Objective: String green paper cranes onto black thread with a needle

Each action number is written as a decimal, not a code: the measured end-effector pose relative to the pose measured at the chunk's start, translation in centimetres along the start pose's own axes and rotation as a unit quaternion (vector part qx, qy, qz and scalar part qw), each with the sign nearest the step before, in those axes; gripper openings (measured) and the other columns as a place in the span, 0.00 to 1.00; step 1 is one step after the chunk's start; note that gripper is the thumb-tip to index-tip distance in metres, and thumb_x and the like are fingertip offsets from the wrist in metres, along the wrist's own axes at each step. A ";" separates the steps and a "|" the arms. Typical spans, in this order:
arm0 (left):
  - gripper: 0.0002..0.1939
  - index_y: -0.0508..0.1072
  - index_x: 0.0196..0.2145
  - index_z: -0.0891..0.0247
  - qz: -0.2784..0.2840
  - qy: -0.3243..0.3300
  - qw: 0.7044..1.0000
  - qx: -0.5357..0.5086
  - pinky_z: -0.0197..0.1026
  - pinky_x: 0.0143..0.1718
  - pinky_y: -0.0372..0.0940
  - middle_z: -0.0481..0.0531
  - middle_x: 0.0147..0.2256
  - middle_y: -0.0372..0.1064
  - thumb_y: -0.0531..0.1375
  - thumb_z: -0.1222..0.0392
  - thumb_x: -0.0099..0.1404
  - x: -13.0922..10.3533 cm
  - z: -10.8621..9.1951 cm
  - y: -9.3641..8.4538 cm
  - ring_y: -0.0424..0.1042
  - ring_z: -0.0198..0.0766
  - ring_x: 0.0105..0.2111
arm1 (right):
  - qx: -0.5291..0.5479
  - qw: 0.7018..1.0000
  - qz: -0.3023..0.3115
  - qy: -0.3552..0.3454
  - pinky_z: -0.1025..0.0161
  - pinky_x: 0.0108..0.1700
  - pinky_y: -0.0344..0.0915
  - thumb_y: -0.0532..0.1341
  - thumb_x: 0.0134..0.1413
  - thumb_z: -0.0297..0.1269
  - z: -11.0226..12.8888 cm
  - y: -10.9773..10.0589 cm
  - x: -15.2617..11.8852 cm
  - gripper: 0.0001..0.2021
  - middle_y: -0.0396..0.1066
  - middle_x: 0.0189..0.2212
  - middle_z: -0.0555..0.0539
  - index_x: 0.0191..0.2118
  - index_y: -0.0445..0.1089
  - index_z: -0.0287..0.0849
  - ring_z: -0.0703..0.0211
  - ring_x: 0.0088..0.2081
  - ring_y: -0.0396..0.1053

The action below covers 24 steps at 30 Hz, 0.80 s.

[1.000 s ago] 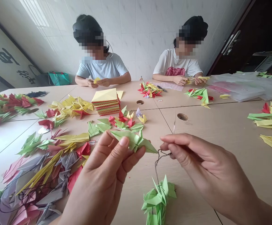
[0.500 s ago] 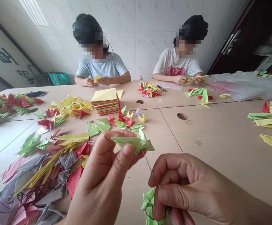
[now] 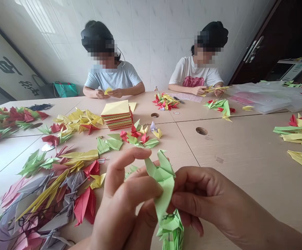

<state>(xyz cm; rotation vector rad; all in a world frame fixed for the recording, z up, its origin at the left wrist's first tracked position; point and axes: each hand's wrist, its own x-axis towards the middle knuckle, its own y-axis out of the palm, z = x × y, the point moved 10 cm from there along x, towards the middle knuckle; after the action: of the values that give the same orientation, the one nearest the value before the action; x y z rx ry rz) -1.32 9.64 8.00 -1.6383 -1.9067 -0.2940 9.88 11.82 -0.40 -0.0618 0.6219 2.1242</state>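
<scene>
A folded light green paper crane (image 3: 163, 180) is pinched in my left hand (image 3: 130, 194), now tilted so that its long side points down. My right hand (image 3: 203, 194) is closed at the crane's right edge, its fingertips partly behind the paper. Whatever those fingers pinch is hidden; the thin wire from the earlier picture does not show. Just below hangs or lies a bunch of green folded paper cranes (image 3: 171, 231) with black thread on it. Behind my left hand lie several small red, green and yellow folded pieces (image 3: 137, 135).
A pile of grey, pink, red and yellow folded paper (image 3: 52, 194) with black thread covers the left. A stack of square paper (image 3: 116, 116) stands mid-table. Two people (image 3: 111, 76) sit opposite, handling paper. Yellow folded pieces (image 3: 301, 137) lie right; the table has round holes (image 3: 201, 131).
My left hand has turned the green crane from level to upright and lowered it slightly. My right hand has come up against it, and the wire between them has gone from sight.
</scene>
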 end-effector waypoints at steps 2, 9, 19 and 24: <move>0.16 0.77 0.29 0.51 0.001 -0.029 0.999 -0.032 0.40 0.44 0.66 0.49 0.44 0.67 0.65 0.75 0.50 0.0 0.7 -0.1 0.63 0.48 0.52 | -0.020 1.000 -0.012 -0.020 0.74 0.23 0.61 0.67 0.49 0.39 0.4 -0.2 0.0 0.08 0.69 0.23 0.53 0.31 0.71 0.39 0.72 0.22 0.62; 0.10 0.77 0.25 0.51 0.054 -0.179 0.966 -0.178 0.45 0.40 0.71 0.49 0.47 0.69 0.68 0.68 0.49 0.1 3.9 1.6 0.70 0.51 0.47 | -0.016 0.996 -0.046 -0.072 0.71 0.32 0.66 0.65 0.53 0.35 1.2 -1.0 -0.4 0.06 0.71 0.32 0.51 0.37 0.69 0.43 0.68 0.30 0.69; 0.13 0.75 0.33 0.56 0.112 -0.108 0.979 -0.130 0.37 0.38 0.67 0.51 0.36 0.73 0.59 0.74 0.59 -0.1 2.0 2.9 0.71 0.37 0.34 | 0.037 0.985 -0.062 -0.157 0.74 0.33 0.66 0.67 0.50 0.30 2.7 -0.5 -0.6 0.11 0.68 0.28 0.57 0.28 0.62 0.44 0.72 0.29 0.67; 0.06 0.72 0.32 0.58 0.138 -0.224 0.942 -0.207 0.32 0.38 0.65 0.47 0.31 0.70 0.57 0.68 0.63 -0.1 3.8 3.9 0.69 0.33 0.33 | -0.080 0.984 -0.074 -0.138 0.69 0.34 0.66 0.57 0.61 0.36 2.3 -1.2 -1.0 0.02 0.68 0.28 0.54 0.36 0.62 0.47 0.68 0.30 0.68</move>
<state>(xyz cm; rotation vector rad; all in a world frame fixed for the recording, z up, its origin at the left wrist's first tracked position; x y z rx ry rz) 1.32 12.39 4.13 -2.3967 -1.9869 -0.2289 11.83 12.71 1.39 0.0929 0.2743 1.9884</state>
